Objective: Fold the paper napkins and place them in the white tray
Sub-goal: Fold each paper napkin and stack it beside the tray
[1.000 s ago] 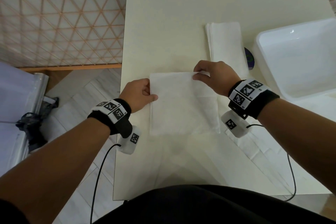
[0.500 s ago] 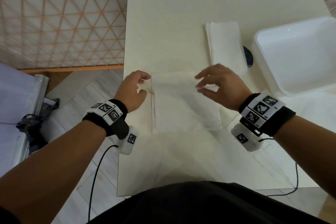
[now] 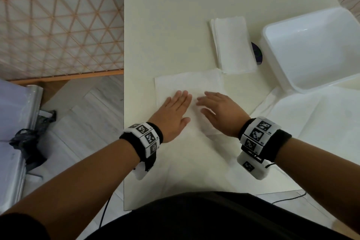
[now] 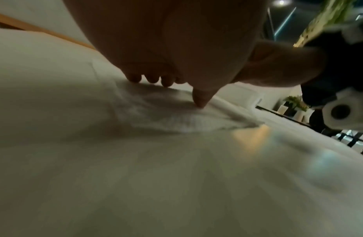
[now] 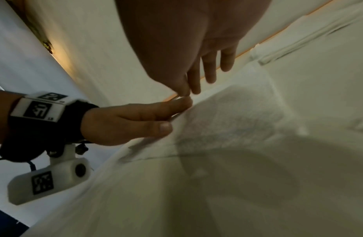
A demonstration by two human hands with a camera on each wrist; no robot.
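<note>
A white paper napkin (image 3: 187, 84) lies flat on the cream table (image 3: 175, 25), folded over once. My left hand (image 3: 175, 109) lies palm down on its middle with straight fingers. My right hand (image 3: 216, 107) rests flat beside it on the napkin's right half. The left wrist view shows fingertips (image 4: 164, 81) pressing the napkin (image 4: 166, 118). From the right wrist view both hands (image 5: 148, 118) meet over the napkin (image 5: 237, 118). A stack of napkins (image 3: 233, 45) lies further back. The white tray (image 3: 315, 48) stands at the right with nothing visible in it.
A dark round disc (image 3: 256, 52) peeks out between the stack and the tray. White sheets (image 3: 315, 121) lie at the right front of the table. A wooden lattice railing (image 3: 58, 31) runs along the left, with floor below. The table's left edge is close to my left wrist.
Both hands let go of the napkin's far edge and corners, drew back toward me and came down flat on its middle.
</note>
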